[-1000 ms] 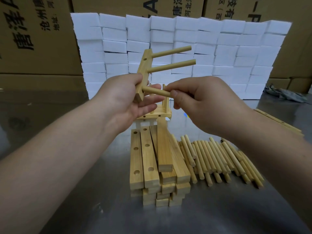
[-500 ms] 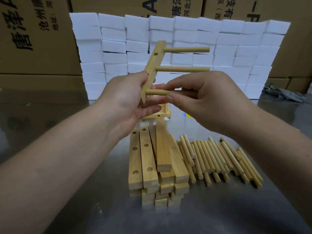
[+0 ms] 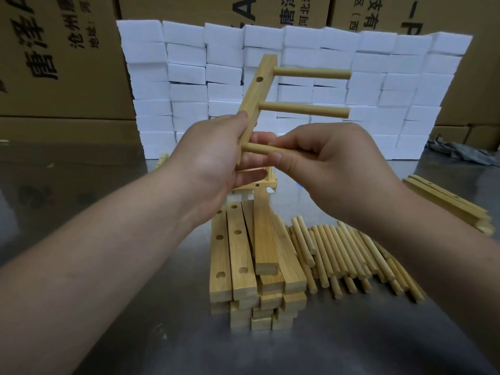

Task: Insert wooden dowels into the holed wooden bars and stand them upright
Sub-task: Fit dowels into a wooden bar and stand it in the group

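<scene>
My left hand [image 3: 213,161] grips the lower end of a holed wooden bar [image 3: 257,96] held up in the air, tilted to the right. Two dowels [image 3: 305,110] stick out of the bar sideways to the right. My right hand [image 3: 324,163] pinches a third dowel [image 3: 257,148] whose end sits in the bar's lowest hole. Below my hands lies a stack of holed wooden bars [image 3: 254,263] on the metal table. A heap of loose dowels [image 3: 349,253] lies to the right of the stack. A bar with upright dowels [image 3: 266,181] stands behind the stack, mostly hidden by my hands.
A wall of white foam blocks [image 3: 297,50] stands at the back of the table [image 3: 351,342], with cardboard boxes [image 3: 54,63] behind it. More wooden bars [image 3: 446,204] lie at the right edge. A grey cloth [image 3: 460,152] lies at the far right.
The held bar has tilted more to the right and risen a little. My right hand has slid left along the third dowel, pushing it into the lowest hole.
</scene>
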Demonstrator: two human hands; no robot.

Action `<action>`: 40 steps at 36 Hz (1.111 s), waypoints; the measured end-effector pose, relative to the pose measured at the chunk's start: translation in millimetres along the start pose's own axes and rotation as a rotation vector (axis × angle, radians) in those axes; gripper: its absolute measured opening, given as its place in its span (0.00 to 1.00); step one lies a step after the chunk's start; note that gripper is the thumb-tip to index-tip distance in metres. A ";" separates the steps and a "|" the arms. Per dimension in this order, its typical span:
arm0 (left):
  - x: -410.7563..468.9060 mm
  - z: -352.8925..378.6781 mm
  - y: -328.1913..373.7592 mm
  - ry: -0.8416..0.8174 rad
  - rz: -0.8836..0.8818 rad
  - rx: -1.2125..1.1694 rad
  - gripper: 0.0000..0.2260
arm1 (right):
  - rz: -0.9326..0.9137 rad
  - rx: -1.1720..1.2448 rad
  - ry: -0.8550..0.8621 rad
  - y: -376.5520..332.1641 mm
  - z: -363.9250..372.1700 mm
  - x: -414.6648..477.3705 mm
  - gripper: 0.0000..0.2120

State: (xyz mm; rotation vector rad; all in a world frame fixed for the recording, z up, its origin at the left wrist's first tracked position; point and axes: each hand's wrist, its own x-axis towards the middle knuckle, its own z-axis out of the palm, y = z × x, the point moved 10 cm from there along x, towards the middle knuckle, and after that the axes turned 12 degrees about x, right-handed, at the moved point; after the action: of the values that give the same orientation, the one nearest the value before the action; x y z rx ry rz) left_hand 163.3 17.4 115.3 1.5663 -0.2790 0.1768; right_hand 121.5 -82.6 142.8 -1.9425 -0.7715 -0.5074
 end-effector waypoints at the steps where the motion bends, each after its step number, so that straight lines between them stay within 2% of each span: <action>1: 0.2 0.3 0.6 -0.005 0.008 0.010 0.11 | 0.018 0.025 0.001 1.2 -0.3 0.1 0.06; 4: 0.6 0.7 4.0 -0.016 0.045 0.039 0.11 | 0.069 0.083 0.031 6.3 -1.5 1.7 0.10; 12: -1.1 0.2 10.0 -0.019 0.120 0.173 0.09 | 0.211 0.258 0.064 20.0 -0.3 -0.1 0.09; 18: -5.0 -1.4 23.9 0.031 0.206 0.263 0.09 | 0.217 0.253 0.083 17.6 -6.7 2.7 0.08; 22: -1.6 -11.7 20.3 0.128 0.141 0.198 0.08 | 0.216 0.330 0.107 17.4 -6.8 4.2 0.08; 27: 4.6 -34.4 18.9 0.213 -0.005 -0.035 0.08 | 0.232 0.521 0.201 25.5 -9.9 5.6 0.15; 30: 7.8 -40.6 20.3 0.123 -0.080 -0.129 0.11 | 0.264 0.574 0.286 38.6 -20.8 8.5 0.09; 34: 3.1 -24.8 12.7 -0.139 -0.210 -0.135 0.15 | 0.327 0.471 0.388 60.6 -36.8 7.1 0.08; 37: -1.7 -9.6 3.5 -0.289 -0.290 -0.118 0.19 | 0.348 0.443 0.388 72.2 -40.7 7.8 0.20; 40: -3.7 -0.7 -5.0 -0.370 -0.352 -0.089 0.21 | 0.283 0.528 0.320 69.8 -36.2 11.5 0.30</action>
State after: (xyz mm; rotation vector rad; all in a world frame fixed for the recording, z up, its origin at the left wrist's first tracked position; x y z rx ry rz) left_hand 161.3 18.4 109.5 1.5277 -0.2889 -0.3988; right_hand 177.4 -135.6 123.2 -1.4021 -0.3660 -0.3800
